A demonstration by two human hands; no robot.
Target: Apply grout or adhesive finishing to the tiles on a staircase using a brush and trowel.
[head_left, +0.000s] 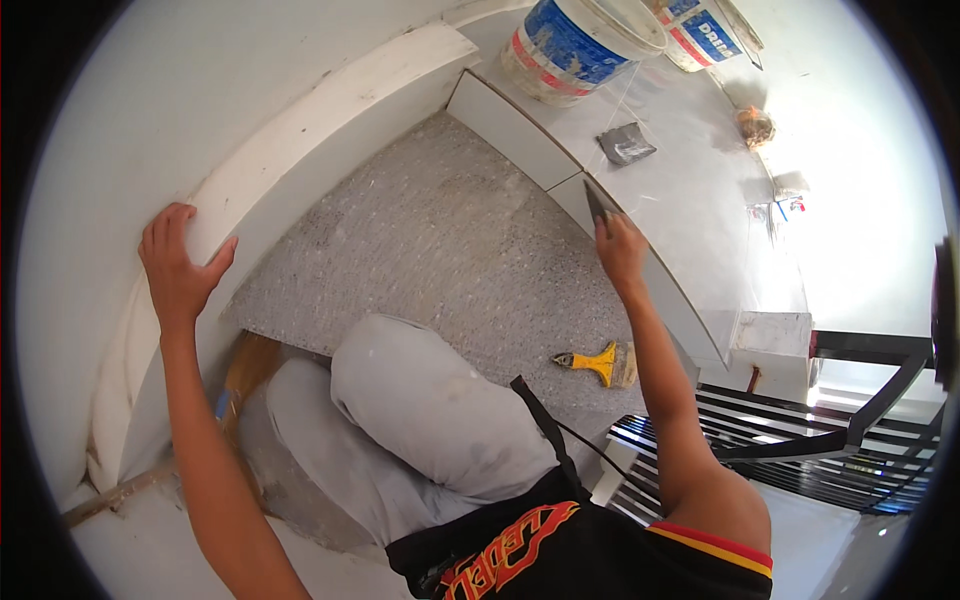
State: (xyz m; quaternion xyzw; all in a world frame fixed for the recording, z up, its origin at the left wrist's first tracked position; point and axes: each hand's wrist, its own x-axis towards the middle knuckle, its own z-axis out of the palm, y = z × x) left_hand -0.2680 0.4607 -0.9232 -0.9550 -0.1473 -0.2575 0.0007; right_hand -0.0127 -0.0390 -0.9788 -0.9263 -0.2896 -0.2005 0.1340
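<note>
The right hand grips a grey scraper in closed fingers, its pointed end at the top edge of the upright white tiles, just right of the joint between two of them. The tiles line the right-hand edge of the speckled grey floor. The left hand holds nothing: its fingers spread wide, the thumb well apart, against the white ledge along the floor's left edge.

A brush with a yellow handle lies near the floor's right-hand edge, bristles toward the right forearm, between it and the knee in grey trousers.

On the pale surface beyond the tiles, a small grey square piece lies near the edge above the scraper. Toward that surface's far end stands a smeared white bucket with a blue label over a red band; I can make out no words on it. A second bucket, just beside it, shows bold white capitals on blue with red below. The black shirt bears slanted red and yellow lettering, partly folded, and a red and yellow trim. Black metal slats stand at the right.
</note>
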